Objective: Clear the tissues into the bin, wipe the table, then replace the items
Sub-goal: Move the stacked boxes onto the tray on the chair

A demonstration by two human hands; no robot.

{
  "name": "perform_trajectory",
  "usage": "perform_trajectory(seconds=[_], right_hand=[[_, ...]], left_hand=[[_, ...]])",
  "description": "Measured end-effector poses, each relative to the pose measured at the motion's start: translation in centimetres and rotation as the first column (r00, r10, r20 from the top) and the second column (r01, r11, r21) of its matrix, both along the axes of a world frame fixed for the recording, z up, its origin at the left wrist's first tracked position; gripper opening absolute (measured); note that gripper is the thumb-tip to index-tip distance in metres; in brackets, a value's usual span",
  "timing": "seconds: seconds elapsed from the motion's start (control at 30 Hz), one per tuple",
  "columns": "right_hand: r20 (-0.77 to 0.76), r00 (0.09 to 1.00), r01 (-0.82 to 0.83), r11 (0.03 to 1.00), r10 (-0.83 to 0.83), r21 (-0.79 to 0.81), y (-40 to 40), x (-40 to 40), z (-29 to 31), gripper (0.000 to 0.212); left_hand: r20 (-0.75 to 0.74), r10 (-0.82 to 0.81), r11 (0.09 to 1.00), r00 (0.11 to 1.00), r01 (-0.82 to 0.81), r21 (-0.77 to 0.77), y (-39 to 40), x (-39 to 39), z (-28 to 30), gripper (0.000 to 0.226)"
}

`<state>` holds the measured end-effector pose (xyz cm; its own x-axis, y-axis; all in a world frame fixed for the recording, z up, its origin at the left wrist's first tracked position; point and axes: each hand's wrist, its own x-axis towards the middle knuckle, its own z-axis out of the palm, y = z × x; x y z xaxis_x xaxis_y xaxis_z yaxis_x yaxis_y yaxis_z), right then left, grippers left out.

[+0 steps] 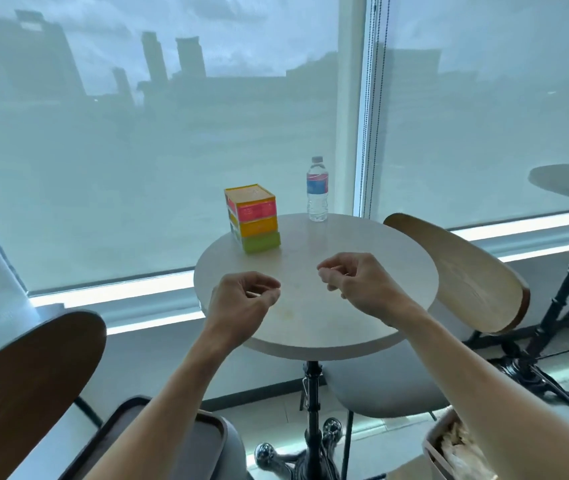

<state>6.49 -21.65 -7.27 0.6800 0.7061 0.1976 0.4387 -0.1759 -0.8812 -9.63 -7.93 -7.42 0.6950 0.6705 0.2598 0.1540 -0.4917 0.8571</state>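
Hovering over round surface: left hand and right hand loosely curled, apparently holding nothing. No tissues visible there; bin low right. Stacked boxes, water bottle already back; judged near finished.

A stack of boxes sits on the table, left of the bottle. My hands hang in front.

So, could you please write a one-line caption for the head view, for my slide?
Both hands hover, fingers loosely curled, over a round table holding a stack of coloured boxes and a water bottle.
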Motion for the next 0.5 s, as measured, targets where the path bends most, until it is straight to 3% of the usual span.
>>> perform_trajectory(seconds=[0.13, 0.27, 0.5], right_hand=[[-0.051, 0.998, -0.035, 0.999, 0.033, -0.033, 3.1, 1.1, 0.9, 0.017], [-0.165, 0.986, -0.046, 0.997, 0.035, -0.061, 6.5, 3.3, 1.3, 0.028], [-0.436, 0.896, -0.125, 0.990, 0.087, -0.058, 13.7, 8.7, 2.2, 0.077]], left_hand=[[0.001, 0.047, 0.998, 0.999, -0.047, -0.044, 2.7, 1.1, 0.5, 0.008], [-0.023, 0.067, 0.995, 0.997, -0.069, -0.079, 5.3, 2.7, 0.8, 0.018], [-0.017, 0.184, 0.953, 0.983, -0.183, -0.240, 10.1, 7.1, 1.2, 0.055]])
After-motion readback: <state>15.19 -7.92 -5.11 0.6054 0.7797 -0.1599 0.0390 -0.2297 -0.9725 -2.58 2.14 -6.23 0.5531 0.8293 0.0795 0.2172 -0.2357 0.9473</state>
